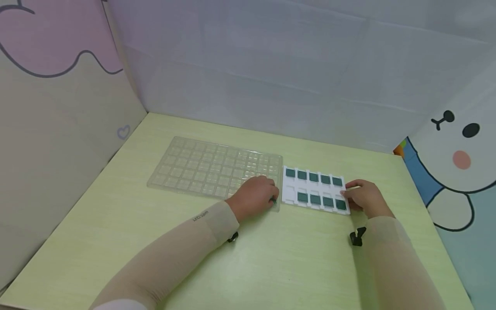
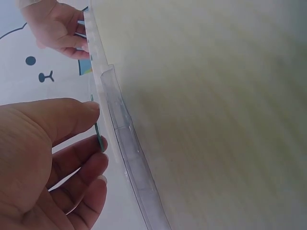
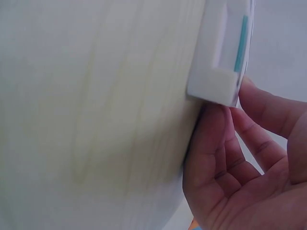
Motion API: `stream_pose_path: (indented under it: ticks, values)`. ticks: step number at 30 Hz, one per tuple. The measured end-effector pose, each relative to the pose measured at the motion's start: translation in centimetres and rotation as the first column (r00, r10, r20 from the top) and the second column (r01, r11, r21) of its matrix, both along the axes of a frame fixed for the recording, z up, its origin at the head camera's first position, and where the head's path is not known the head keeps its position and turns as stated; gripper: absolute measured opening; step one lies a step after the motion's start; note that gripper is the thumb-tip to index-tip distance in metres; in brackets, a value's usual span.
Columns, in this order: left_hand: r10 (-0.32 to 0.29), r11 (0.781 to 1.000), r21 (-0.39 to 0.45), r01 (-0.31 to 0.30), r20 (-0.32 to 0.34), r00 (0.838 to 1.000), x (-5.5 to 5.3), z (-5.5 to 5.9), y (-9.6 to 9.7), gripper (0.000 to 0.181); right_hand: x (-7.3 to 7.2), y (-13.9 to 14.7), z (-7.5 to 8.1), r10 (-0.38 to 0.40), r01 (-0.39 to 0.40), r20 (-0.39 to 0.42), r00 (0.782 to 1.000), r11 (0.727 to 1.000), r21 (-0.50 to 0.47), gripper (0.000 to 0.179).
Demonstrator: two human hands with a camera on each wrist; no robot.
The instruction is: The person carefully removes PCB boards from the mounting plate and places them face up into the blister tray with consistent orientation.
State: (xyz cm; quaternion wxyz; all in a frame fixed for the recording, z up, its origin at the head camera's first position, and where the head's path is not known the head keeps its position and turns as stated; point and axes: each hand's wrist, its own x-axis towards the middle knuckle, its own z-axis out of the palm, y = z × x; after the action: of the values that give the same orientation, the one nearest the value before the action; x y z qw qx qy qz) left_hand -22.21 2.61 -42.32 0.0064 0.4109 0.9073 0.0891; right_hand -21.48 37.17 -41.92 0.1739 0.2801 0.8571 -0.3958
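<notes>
My left hand (image 1: 253, 196) pinches a thin green square piece (image 2: 99, 133) between thumb and forefinger, over the right end of the clear compartment tray (image 1: 176, 172). In the left wrist view the piece is seen edge-on, above that tray's rim. To the right lies a white tray (image 1: 291, 183) with two rows of green square pieces (image 1: 315, 199); its front left slot holds none. My right hand (image 1: 366, 198) holds the white tray's right end. In the right wrist view, the thumb is on the tray's top edge and the fingers are at its end and underside.
Both trays lie side by side on a pale yellow-green table (image 1: 271, 267). A white cloth wall (image 1: 271, 73) stands behind it, with printed panels at left and right. Black wrist-camera parts (image 1: 357, 237) show under the sleeves.
</notes>
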Motion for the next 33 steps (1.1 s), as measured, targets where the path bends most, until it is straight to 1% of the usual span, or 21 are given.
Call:
stream_pose_path:
  ticks: [6,11,18,27,33]
  values:
    - [-0.013,1.000,-0.007,0.013,-0.028,1.000,-0.17,-0.15,0.05,0.006,-0.12,0.00,-0.03,0.005,-0.005,-0.005,1.000,1.000,0.003,0.050]
    - [-0.014,0.999,-0.031,0.013,-0.030,0.999,-0.19,-0.04,0.18,0.006,-0.13,-0.02,0.13,0.021,-0.021,-0.008,1.000,1.000,0.000,0.051]
    - [-0.024,0.998,-0.061,0.022,-0.044,0.999,-0.28,-0.31,0.36,0.008,-0.04,-0.01,0.11,0.009,-0.009,0.008,1.000,1.000,-0.005,0.052]
    - [-0.016,0.994,-0.111,0.010,-0.050,0.999,-0.27,-0.31,0.54,0.007,-0.07,-0.08,0.03,0.005,-0.005,0.013,1.000,1.000,0.004,0.053]
    - [-0.013,0.990,-0.142,0.005,-0.051,0.999,-0.22,-0.23,0.66,0.005,-0.05,-0.09,0.15,0.008,-0.008,0.007,1.000,1.000,-0.006,0.052]
